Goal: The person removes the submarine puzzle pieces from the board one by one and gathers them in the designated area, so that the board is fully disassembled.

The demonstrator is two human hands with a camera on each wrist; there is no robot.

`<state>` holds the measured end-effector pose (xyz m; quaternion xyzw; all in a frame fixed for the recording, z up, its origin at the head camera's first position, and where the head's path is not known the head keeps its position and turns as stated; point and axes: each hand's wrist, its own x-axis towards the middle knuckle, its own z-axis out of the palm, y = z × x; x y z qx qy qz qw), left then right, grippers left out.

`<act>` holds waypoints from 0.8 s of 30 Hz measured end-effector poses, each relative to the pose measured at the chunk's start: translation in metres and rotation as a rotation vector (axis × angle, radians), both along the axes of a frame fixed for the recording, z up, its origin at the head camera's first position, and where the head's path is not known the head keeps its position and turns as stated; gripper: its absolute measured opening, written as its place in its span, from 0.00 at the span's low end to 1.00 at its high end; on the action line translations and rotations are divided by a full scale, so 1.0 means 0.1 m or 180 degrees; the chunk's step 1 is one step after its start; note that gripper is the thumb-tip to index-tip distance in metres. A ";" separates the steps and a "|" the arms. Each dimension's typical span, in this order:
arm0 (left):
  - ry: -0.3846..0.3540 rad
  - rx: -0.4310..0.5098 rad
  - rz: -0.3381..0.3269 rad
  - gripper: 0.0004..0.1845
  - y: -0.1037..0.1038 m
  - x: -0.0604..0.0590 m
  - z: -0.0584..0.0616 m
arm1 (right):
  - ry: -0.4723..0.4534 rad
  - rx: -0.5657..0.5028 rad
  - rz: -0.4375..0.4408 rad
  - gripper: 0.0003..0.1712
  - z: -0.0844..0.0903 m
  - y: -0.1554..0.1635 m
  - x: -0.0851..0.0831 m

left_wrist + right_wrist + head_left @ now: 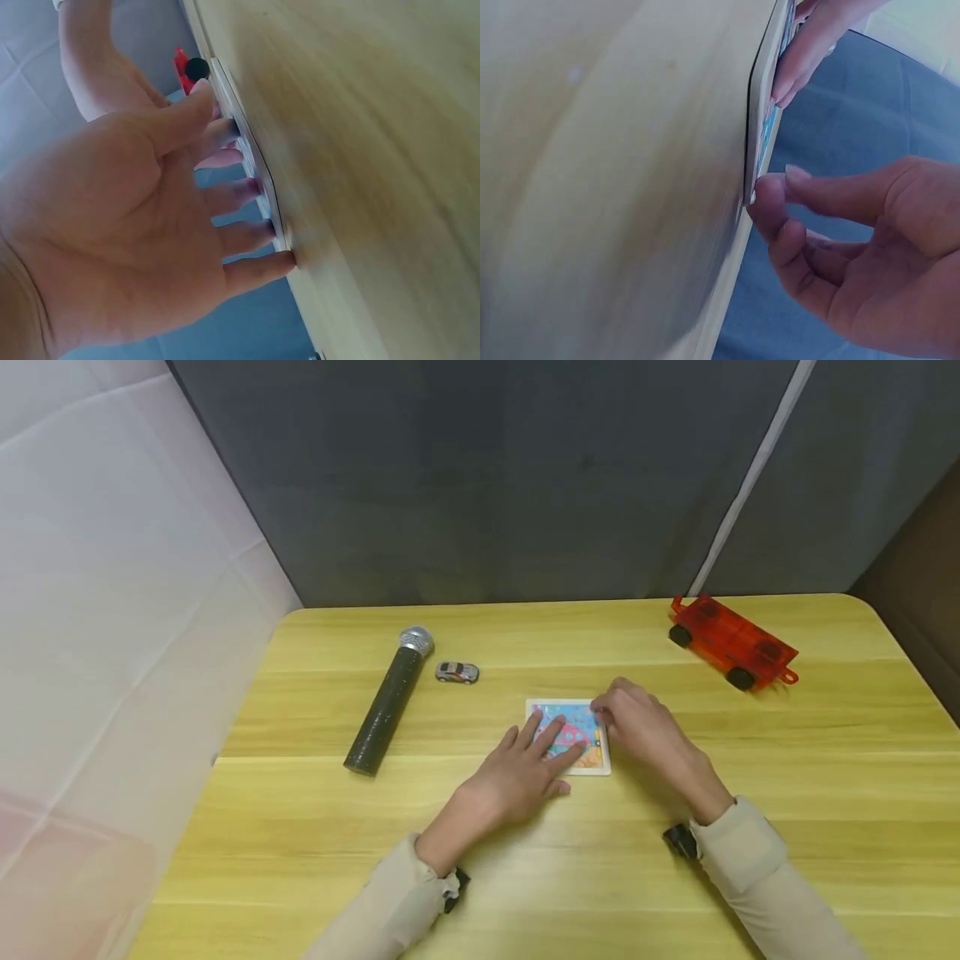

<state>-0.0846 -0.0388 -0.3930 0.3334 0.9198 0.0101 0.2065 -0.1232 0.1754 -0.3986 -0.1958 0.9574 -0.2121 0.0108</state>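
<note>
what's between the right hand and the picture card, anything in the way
Nothing visible: the right hand has its curled fingers at the far right corner of the picture card. The left hand covers part of the card from the left, but not that corner.

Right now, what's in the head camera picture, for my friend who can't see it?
A left hand lies spread on a small white-edged picture, while a right hand has its curled fingers at the upper right corner. On the yellow table, a dark microphone and toy car lie left; a red toy cart sits right.
</note>
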 end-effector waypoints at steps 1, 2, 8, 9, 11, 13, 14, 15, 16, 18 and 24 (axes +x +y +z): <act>-0.0008 0.0010 0.0002 0.32 -0.01 -0.01 0.00 | 0.0020 0.0002 0.0014 0.10 0.01 0.00 0.00; 0.0003 0.0017 0.0001 0.32 -0.01 -0.01 0.00 | 0.0034 -0.0005 0.0027 0.10 0.01 0.00 0.00; 0.0060 -0.0053 -0.0027 0.31 -0.04 0.00 -0.02 | -0.0171 -0.0215 -0.0052 0.06 -0.04 -0.04 0.00; 0.0072 -0.0074 -0.0034 0.30 -0.04 0.01 -0.02 | -0.0201 -0.0280 -0.0106 0.06 -0.05 -0.05 0.00; 0.0102 -0.0098 -0.0054 0.30 -0.04 0.01 -0.04 | -0.0234 -0.0430 -0.0217 0.06 -0.07 -0.06 -0.01; 0.0142 -0.0122 -0.0069 0.30 -0.04 0.02 -0.04 | -0.0242 -0.0555 -0.0270 0.06 -0.07 -0.08 -0.03; 0.0159 -0.0132 -0.0073 0.30 -0.04 0.02 -0.04 | -0.0247 -0.0612 -0.0278 0.06 -0.07 -0.09 -0.03; 0.0169 -0.0135 -0.0078 0.30 -0.04 0.02 -0.04 | -0.0256 -0.0669 -0.0272 0.07 -0.08 -0.08 -0.04; 0.0179 -0.0132 -0.0078 0.31 -0.04 0.03 -0.04 | -0.0296 -0.0733 -0.0264 0.07 -0.07 -0.06 -0.05; 0.0190 -0.0137 -0.0071 0.31 -0.04 0.03 -0.04 | -0.0359 -0.0826 -0.0261 0.06 -0.05 0.01 -0.07; 0.0245 -0.0111 -0.0054 0.31 -0.04 0.05 -0.02 | -0.0708 -0.0904 -0.0228 0.06 0.11 0.50 -0.13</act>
